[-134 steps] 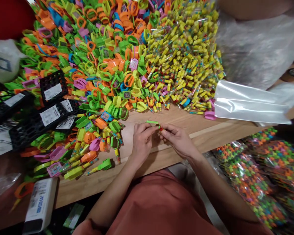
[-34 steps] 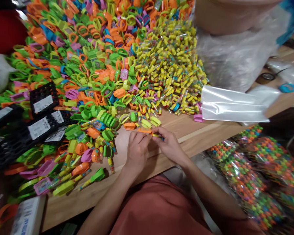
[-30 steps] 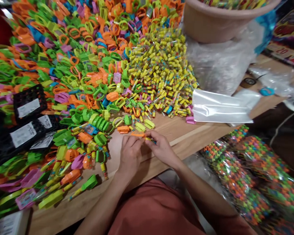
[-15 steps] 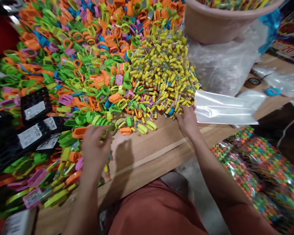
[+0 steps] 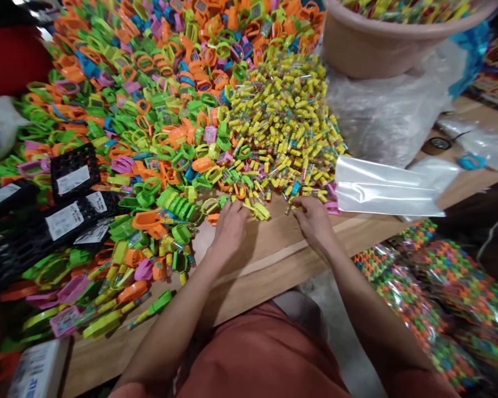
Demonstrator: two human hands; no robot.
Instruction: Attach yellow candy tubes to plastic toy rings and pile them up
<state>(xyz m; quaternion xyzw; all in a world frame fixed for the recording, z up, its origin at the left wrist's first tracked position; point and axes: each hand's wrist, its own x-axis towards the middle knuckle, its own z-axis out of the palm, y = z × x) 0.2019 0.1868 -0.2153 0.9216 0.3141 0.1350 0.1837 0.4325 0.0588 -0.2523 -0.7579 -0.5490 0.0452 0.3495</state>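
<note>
My left hand [image 5: 230,229] rests palm down at the front edge of the heaped toys, its fingertips among small yellow pieces. My right hand [image 5: 314,221] touches the near edge of a large pile of yellow tube-shaped pieces in clear wrappers [image 5: 282,132]. Its fingers are gathered, and I cannot tell whether they hold a tube. Behind and left of my hands lies a big heap of green, orange and pink plastic toy-watch bands [image 5: 149,116].
A pink plastic basin [image 5: 369,50] of wrapped pieces stands on a plastic sheet at the back right. A shiny clear bag [image 5: 385,190] lies right of the tubes. Black crates with white labels [image 5: 72,179] sit at left. Filled bags [image 5: 423,298] lie below the wooden table edge [image 5: 249,271].
My hands have parted from the small piece they held together near the table's middle. Both now reach forward to the piles, and the view has swung a little.
</note>
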